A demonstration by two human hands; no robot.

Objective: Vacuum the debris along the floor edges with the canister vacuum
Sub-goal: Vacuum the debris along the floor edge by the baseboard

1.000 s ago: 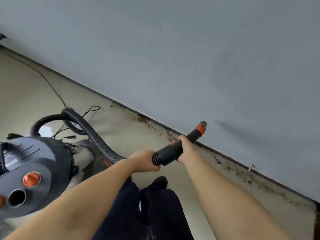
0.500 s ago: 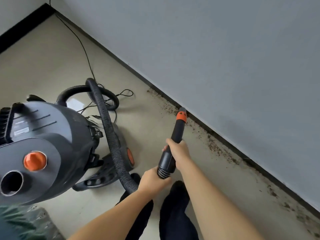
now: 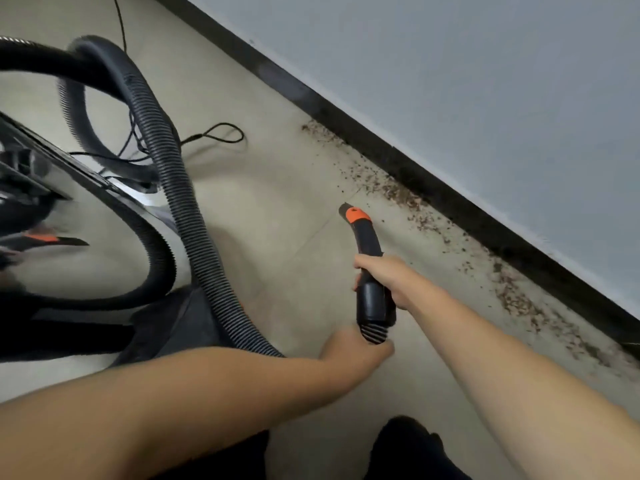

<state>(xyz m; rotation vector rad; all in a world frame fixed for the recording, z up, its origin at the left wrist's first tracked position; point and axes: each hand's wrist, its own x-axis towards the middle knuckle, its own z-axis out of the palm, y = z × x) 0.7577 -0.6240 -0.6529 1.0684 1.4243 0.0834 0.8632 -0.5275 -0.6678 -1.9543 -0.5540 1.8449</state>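
Note:
Brown debris [image 3: 394, 190] lies scattered on the beige floor along the black skirting [image 3: 450, 199] under the grey wall. I hold a black vacuum nozzle [image 3: 367, 244] with an orange band near its tip; the tip sits a short way left of the debris. My right hand [image 3: 388, 280] grips the nozzle's middle. My left hand [image 3: 353, 351] grips the ribbed hose end just below it. The ribbed black hose [image 3: 187, 216] loops back to the canister vacuum [image 3: 41, 216], blurred and very close at the left.
A thin black power cord [image 3: 214, 136] loops on the floor beyond the hose. My dark-clad legs and foot [image 3: 412, 445] show at the bottom. Open beige floor [image 3: 277, 209] lies between the hose and the skirting.
The view has dropped much closer to the floor. The nozzle has come down toward the floor near the debris line. The canister now fills the left edge, blurred.

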